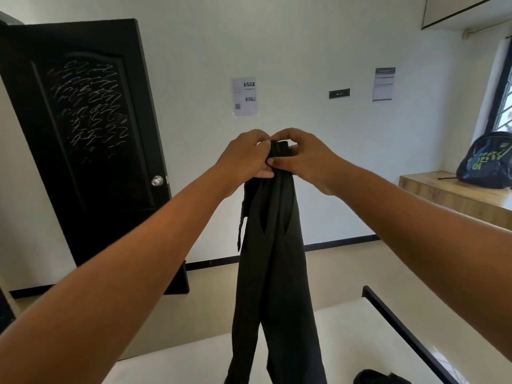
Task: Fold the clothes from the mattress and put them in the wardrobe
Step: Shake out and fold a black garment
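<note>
1. The left hand [246, 156] and the right hand [304, 156] are raised side by side in the middle of the view, knuckles nearly touching.
2. Both hands have their fingers curled tight around the bunched top edge of a pair of black trousers [274, 259], thumbs pressed against the cloth.
3. The trousers hang straight down in two long, matte, soft-looking legs. A narrow strip of fabric dangles at their left side. Their lower ends run out of view at the near edge.
4. Under them lies the pale, smooth mattress [180, 361], with a straight black frame edge [401, 328] along its right side.
5. A crumpled dark garment [379, 377] lies on the mattress at the near right.
6. At far left stands a glossy black panelled door [91, 134], scribbled with white lines, with a round metal knob [157, 180].
7. At far right a dark backpack [487, 162] with green lettering sits on a wood-grain counter [448, 192].
</note>
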